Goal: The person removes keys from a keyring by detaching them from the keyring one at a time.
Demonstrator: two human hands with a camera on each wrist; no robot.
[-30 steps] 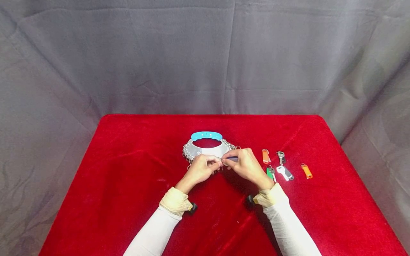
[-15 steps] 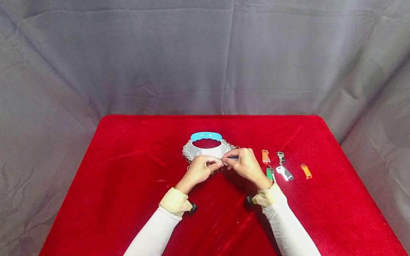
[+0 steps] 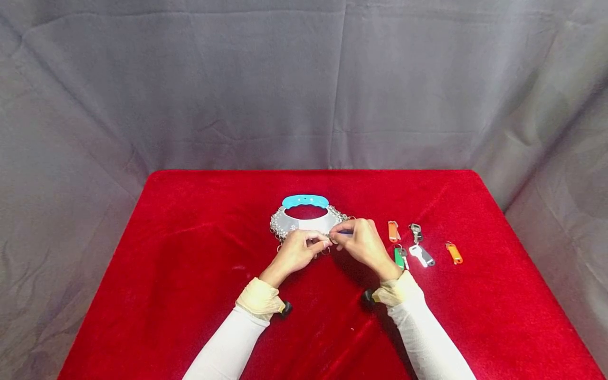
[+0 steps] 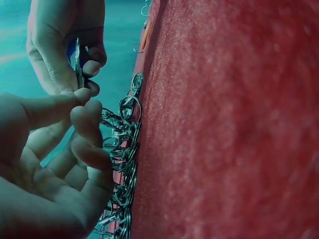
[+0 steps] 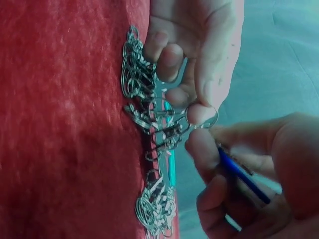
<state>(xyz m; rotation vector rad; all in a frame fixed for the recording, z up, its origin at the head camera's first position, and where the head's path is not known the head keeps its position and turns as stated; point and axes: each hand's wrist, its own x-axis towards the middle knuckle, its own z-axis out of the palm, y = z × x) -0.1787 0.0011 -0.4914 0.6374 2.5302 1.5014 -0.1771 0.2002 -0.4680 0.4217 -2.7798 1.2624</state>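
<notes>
A grey plate [image 3: 311, 226] with a light blue handle [image 3: 305, 200] lies on the red cloth, its outer edge lined with many metal split rings [image 4: 124, 169]. At the plate's front edge, my left hand [image 3: 298, 249] pinches one split ring [image 5: 215, 118] between thumb and finger. Close against it, my right hand [image 3: 364, 247] grips a key [image 4: 79, 69] with a blue tag [image 5: 244, 175]. The fingertips of both hands meet at the ring. Where key and ring come together is partly hidden by the fingers.
To the right lie an orange-tagged key [image 3: 393, 232], a dark-tagged key [image 3: 416, 233], a green-tagged key [image 3: 399, 258], a white key with a dark grey tag [image 3: 421, 255] and a yellow-orange tag [image 3: 454, 253]. Grey curtains [image 3: 304, 84] hang behind the red table [image 3: 199, 274].
</notes>
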